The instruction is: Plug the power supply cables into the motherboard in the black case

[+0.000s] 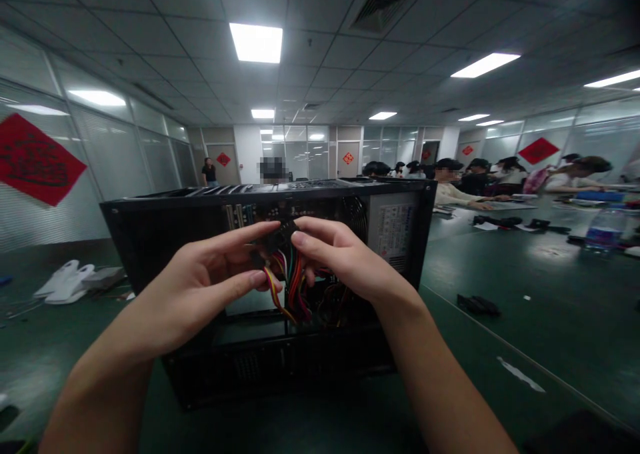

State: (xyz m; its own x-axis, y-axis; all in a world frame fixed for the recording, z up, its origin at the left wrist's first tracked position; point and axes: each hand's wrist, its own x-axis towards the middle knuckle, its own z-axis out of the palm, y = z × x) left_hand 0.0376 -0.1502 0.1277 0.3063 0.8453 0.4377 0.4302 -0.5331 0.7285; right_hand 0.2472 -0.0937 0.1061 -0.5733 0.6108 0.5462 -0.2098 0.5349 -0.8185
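Note:
A black desktop computer case (135,241) stands on the green table in front of me, its open side facing me. Inside it, a bundle of red, yellow, green and black wires (296,287) runs up to a black power connector (286,233). My right hand (340,251) pinches that connector between thumb and bent fingers. My left hand (205,274) has its index fingertip at the connector's left side, and its thumb against a yellow wire with a small dark plug; its other fingers are partly hidden. At the case's right sits a silver power supply (393,231) with a label.
White plastic packaging (70,282) and a grey box lie on the left. To the right are a black item (479,305), a paper strip (521,374) and a water bottle (604,231). Several people sit at the far right tables; one person (209,172) stands at the back left.

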